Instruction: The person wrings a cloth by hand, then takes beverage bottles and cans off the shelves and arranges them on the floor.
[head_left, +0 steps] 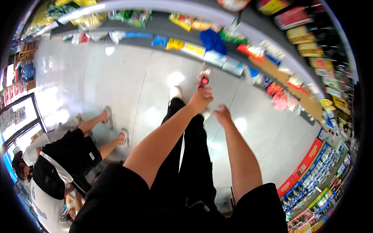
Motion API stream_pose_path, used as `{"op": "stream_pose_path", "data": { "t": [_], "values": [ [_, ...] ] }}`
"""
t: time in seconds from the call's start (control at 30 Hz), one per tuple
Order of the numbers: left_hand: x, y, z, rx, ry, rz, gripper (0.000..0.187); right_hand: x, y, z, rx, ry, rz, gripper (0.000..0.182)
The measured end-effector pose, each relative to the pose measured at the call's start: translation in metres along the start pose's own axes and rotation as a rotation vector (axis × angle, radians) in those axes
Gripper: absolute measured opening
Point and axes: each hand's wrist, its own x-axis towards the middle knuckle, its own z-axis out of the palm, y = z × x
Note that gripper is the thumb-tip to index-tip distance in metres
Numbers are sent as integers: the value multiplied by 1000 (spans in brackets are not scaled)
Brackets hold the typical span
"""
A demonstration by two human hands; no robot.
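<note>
My left hand (201,99) is closed around the lower end of a small clear bottle (203,79) with red and dark parts, held out over the floor in front of my legs. To its right, my right hand (222,114) is in the air with thumb and fingers a little apart and nothing visible in it. Beyond the bottle is the low shelf edge (194,58), lined with packaged goods.
Shelves (248,31) of bright packets curve across the top and right. Red boxes (299,167) stand at the lower right. At the left, people in dark and white clothes (70,155) sit or crouch near a glass-fronted unit (23,116). Glossy tile floor (116,77) lies between.
</note>
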Motion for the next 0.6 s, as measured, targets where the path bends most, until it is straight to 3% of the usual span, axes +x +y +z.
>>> {"op": "stream_pose_path", "data": {
  "t": [0.1, 0.23, 0.3, 0.33, 0.43, 0.47, 0.53, 0.6],
  "values": [
    [-36, 97, 15, -190, -91, 70, 35, -45, 5, -30, -11, 75, -29, 42],
    [-65, 204, 32, -51, -176, 293, 34, -98, 7, -68, -85, 115, -215, 30],
    [-86, 264, 34, 33, -252, 319, 33, -120, -3, -93, 83, -60, -81, 30],
    [-83, 276, 34, 34, -267, 414, 33, -125, -12, -108, 86, -26, -105, 30],
    [-92, 345, 31, 158, -200, 598, 27, -146, -41, -143, 172, 19, -119, 25],
    [-96, 368, 33, 228, -69, 746, 26, -150, -53, -156, 314, 66, -159, 22],
    [-95, 410, 34, 156, -44, 888, 29, -167, -82, -176, 572, 149, -214, 16],
    [-93, 446, 37, 155, 50, 992, 33, -173, -92, -185, 545, 158, -265, 16]
  ]
}}
